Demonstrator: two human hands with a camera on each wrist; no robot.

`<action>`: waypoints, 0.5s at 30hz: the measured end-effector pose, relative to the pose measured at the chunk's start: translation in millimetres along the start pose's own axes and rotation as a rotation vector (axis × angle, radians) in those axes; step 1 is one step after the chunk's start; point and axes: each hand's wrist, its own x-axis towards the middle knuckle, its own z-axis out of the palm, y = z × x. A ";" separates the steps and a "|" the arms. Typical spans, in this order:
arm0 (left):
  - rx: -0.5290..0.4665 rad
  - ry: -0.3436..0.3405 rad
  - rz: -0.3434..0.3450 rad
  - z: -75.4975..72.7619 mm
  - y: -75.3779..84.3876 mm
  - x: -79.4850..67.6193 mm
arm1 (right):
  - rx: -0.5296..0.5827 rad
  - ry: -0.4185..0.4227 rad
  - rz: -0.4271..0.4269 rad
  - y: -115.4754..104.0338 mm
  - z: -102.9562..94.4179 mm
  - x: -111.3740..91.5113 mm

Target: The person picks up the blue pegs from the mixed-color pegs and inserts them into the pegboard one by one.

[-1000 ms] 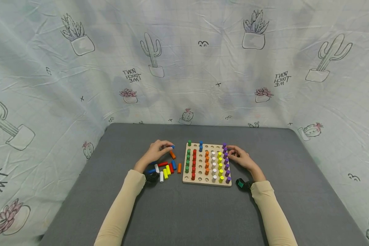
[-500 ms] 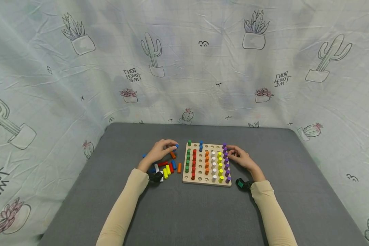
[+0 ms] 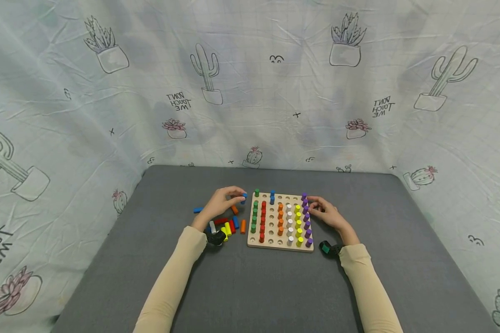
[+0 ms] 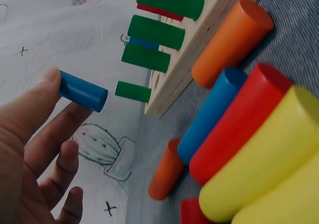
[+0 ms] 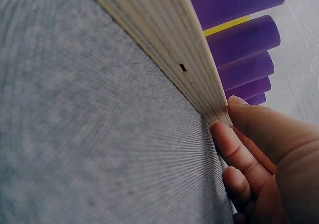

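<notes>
Blue peg (image 4: 83,91) in left hand (image 4: 32,159)

– Clothing?
– Long, plain, beige: left sleeve (image 3: 168,282), lower left of the frame's centre; right sleeve (image 3: 368,284), lower right.
– Fitted gear?
– Black left wrist unit (image 3: 216,238), compact; black right wrist unit (image 3: 335,250), with one green patch (image 3: 326,250).
– Uncovered parts?
– Bare left hand (image 3: 221,202); bare right hand (image 3: 326,212).

The head view looks forward and down; the wrist views (low, close) share the pegboard (image 3: 275,246) from opposite sides.

two hands (image 3: 326,212), one pegboard (image 3: 271,246), seven purple pegs (image 3: 306,217)
</notes>
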 end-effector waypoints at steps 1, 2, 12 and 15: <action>-0.001 0.001 -0.001 0.7 0.8 0.8 | 0.004 0.004 -0.013 3.9 0.2 0.2; -0.005 0.003 -0.002 1.4 2.3 1.2 | 0.011 0.009 -0.033 6.1 0.6 0.2; -0.045 0.014 -0.054 9.5 15.2 7.1 | 0.068 0.020 -0.032 6.6 1.1 -1.2; -0.054 0.013 -0.062 11.0 16.6 9.4 | 0.063 0.022 -0.034 7.7 0.9 -0.8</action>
